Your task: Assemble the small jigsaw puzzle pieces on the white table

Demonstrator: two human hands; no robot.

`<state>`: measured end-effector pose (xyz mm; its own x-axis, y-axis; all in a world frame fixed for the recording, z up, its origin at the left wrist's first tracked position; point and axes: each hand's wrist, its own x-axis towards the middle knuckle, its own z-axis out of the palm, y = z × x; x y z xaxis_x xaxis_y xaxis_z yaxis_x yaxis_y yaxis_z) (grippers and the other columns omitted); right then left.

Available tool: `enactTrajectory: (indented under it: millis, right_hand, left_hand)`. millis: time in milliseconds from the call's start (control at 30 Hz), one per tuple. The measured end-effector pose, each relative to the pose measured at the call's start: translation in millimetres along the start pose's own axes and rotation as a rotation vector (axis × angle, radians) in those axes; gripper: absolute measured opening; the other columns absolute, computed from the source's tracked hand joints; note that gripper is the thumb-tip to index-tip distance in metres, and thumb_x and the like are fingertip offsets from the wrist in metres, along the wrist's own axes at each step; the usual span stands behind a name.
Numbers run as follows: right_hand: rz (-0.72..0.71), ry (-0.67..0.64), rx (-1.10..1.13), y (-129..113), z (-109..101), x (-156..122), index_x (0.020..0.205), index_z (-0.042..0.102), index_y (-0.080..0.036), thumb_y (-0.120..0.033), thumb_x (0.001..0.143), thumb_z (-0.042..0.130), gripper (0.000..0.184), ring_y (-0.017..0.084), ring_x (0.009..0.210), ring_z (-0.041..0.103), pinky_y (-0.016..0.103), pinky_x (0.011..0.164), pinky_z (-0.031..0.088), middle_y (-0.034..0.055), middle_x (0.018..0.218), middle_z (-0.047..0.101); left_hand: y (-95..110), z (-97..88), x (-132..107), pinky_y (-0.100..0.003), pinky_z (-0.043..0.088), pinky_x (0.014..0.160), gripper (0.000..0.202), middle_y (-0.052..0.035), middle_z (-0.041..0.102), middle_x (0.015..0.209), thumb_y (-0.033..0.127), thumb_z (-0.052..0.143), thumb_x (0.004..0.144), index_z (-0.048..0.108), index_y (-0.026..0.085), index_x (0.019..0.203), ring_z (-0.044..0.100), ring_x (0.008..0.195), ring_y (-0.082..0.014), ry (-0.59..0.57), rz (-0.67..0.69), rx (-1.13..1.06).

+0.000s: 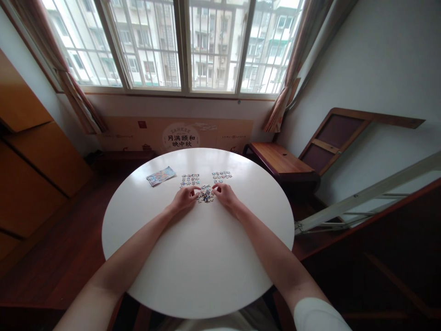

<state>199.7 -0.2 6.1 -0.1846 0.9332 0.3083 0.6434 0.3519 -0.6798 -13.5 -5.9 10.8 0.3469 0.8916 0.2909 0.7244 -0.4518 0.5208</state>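
A small heap of jigsaw puzzle pieces (206, 196) lies on the round white table (203, 257), between my two hands. My left hand (185, 197) rests at the heap's left edge, fingers curled, with a gap between thumb and index finger and nothing visible in it. At the right edge, my right hand (225, 195) has thumb and fingertips drawn close together; whatever is between them is too small to make out. Beyond my left hand, puzzle pieces (190, 179) are laid out in short rows. More laid-out pieces (222, 175) sit beyond my right hand.
A printed picture sheet (161, 176) lies on the table's far left. Behind the table stand a printed cardboard panel (220, 133) and a window. To the right are a wooden bench (279, 157) and a pale metal frame (365, 195); orange cabinets (31, 179) stand left.
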Motion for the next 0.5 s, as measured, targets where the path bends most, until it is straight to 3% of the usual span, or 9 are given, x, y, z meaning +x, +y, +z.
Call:
enactTrajectory:
  millis: [300,500]
  right_hand:
    - [0.004,-0.111,-0.007,-0.8,-11.0,-0.4,0.091,0.067,-0.012,-0.031,0.071,0.062,0.029,0.01,0.054,0.05,0.021,0.055,0.036,0.0005,0.061,0.059]
    - [-0.023,-0.115,-0.022,-1.9,-11.2,-0.4,0.079,0.069,-0.014,-0.031,0.07,0.061,0.021,0.009,0.055,0.049,0.021,0.054,0.035,0.0003,0.062,0.059]
  left_hand:
    - [5.1,-3.6,-4.6,-0.02,0.036,0.058,0.033,0.0004,0.064,0.069,0.04,0.047,0.081,0.067,0.025,0.104,0.056,0.061,-0.0115,-0.049,0.057,0.085]
    - [9.1,-6.7,-5.9,-0.02,0.036,0.058,0.035,0.0002,0.064,0.068,0.041,0.047,0.081,0.067,0.024,0.105,0.055,0.062,-0.012,-0.067,0.035,0.095]
